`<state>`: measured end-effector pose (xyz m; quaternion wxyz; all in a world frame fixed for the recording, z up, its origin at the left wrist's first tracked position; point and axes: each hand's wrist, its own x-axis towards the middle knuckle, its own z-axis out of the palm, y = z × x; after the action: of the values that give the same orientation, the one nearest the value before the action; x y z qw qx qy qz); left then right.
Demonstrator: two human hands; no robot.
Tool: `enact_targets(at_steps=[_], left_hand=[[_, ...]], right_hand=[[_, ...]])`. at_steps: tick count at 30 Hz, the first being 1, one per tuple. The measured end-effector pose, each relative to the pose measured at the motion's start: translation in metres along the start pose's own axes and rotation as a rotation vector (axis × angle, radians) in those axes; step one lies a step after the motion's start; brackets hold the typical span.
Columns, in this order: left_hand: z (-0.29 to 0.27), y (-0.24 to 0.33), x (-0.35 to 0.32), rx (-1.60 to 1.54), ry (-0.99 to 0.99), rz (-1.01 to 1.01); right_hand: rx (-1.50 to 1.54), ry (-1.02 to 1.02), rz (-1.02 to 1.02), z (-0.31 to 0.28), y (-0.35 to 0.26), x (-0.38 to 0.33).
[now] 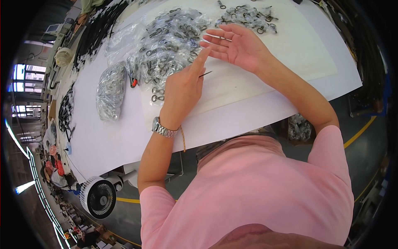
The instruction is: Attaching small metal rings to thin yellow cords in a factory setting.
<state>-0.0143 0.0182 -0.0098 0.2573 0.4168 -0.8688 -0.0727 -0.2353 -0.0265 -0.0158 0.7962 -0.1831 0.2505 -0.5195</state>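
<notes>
My left hand, with a metal watch on its wrist, is over the white table. Its index finger stretches toward my right hand, while the other fingers curl in. A thin dark pointed thing sticks out from the curled fingers; its kind I cannot make out. My right hand is open, palm up, fingers spread, and appears to hold nothing. Beyond the hands lies a heap of metal snap hooks in clear plastic wraps. A smaller group of hooks lies at the far right. Unwrapped hooks sit beside my left hand.
A full clear plastic bag stands left of the heap, near a small red-handled tool. Black straps line the far left of the table. A white fan is at the table's near left edge.
</notes>
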Motion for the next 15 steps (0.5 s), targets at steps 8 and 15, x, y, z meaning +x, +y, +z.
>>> enact_targets(at_steps=[8, 15], left_hand=[[0.0008, 0.0006, 0.0007, -0.016, 0.009, 0.008], [0.0009, -0.0007, -0.0001, -0.013, 0.012, 0.038]], right_hand=[[-0.01, 0.0, -0.003, -0.0009, 0.0002, 0.0005], [-0.045, 0.004, 0.016, -0.001, 0.0012, 0.0003]])
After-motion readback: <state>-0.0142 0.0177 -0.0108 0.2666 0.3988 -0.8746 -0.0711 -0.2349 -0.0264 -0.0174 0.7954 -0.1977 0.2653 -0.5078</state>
